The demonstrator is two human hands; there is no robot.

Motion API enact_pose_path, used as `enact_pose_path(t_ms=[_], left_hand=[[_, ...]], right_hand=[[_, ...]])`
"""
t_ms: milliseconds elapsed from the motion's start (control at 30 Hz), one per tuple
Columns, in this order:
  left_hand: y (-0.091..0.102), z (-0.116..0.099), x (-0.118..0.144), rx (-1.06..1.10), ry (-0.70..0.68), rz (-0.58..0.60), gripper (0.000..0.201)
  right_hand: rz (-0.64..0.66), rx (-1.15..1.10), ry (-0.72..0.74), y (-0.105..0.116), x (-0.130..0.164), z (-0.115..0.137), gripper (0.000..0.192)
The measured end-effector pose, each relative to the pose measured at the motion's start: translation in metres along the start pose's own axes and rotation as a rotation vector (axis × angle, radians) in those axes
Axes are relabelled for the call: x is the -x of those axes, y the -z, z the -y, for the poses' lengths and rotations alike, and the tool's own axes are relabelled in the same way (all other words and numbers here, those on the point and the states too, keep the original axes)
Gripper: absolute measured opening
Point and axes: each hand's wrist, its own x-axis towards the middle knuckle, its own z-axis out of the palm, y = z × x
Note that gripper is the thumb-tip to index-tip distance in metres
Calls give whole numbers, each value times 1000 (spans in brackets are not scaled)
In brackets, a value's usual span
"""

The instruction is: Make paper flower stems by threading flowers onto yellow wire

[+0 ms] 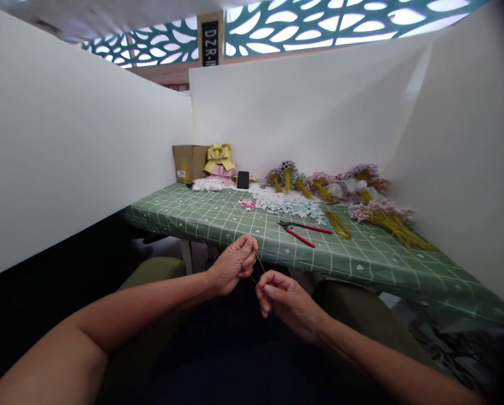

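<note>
- At the far left of the table [210,216], a cardboard box [189,163] stands beside a yellow bow [219,153].
- Your left hand [235,263] is curled, thumb and fingertips pinching a thin strand [260,263] at the table's near edge.
- That strand runs between your hands — short, fine and yellowish-green.
- Your right hand [283,295] sits lower, thumb and forefinger pinching the strand's other visible end.
- Beyond your hands lie small pink flower pieces [247,204], then a spread of white and pale blue ones [292,207].
- Red-handled pliers [306,229] lie splayed open before them, near a golden wire bundle [338,224].
- A pinkish long-stemmed bunch [389,222] lies farthest right.
</note>
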Motion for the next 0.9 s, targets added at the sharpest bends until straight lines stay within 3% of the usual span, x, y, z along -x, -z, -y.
enact_pose_path(t_ms=[533, 900], left_hand=[[-2, -1, 0, 40, -39, -38, 27], [5, -2, -11, 56, -7, -124, 24]], right_hand=[[31, -9, 14, -1, -2, -1, 12], [-14, -59, 56, 1, -6, 8, 20]])
